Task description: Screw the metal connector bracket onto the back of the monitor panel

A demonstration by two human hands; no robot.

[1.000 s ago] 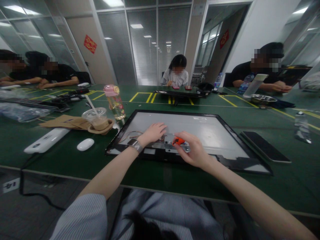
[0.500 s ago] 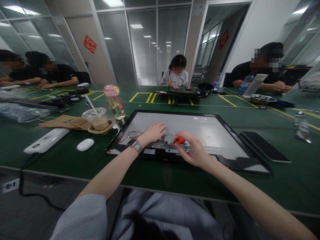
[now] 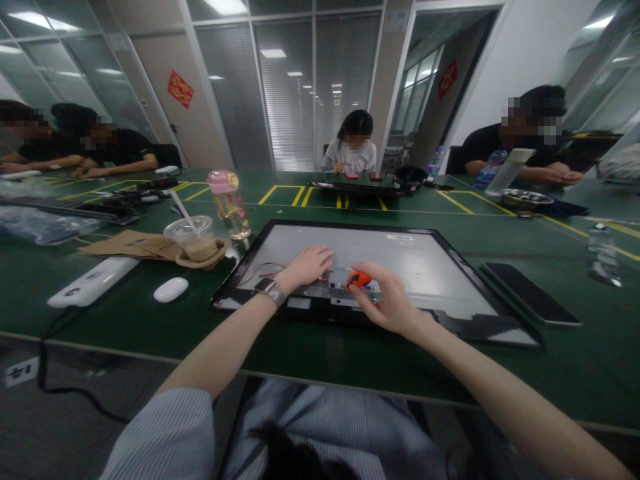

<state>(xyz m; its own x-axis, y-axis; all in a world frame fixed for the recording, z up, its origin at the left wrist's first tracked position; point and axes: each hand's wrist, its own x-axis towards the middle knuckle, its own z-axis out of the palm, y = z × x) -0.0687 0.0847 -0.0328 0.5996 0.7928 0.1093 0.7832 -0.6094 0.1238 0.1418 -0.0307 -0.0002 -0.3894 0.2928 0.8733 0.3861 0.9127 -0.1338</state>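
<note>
A monitor panel (image 3: 425, 267) with a black frame and a pale grey back lies flat on the green table before me. Its lower middle carries a small silver metal bracket (image 3: 338, 291). My right hand (image 3: 387, 297) has thumb and fingers closed round the handle of an orange and black screwdriver (image 3: 359, 280) over this bracket; the tip is hidden. Just left of the bracket, my left hand (image 3: 307, 265) rests palm down with its fingers stretched out, and it holds nothing. Thin wires (image 3: 260, 270) run over the panel beside my left wrist.
Left of the panel are a plastic cup (image 3: 197, 243) in a cardboard holder, a pink-lidded bottle (image 3: 230, 207), a white earphone case (image 3: 171, 289) and a white corded device (image 3: 95, 281). A dark phone (image 3: 530, 292) lies to the right. Several people sit across the table.
</note>
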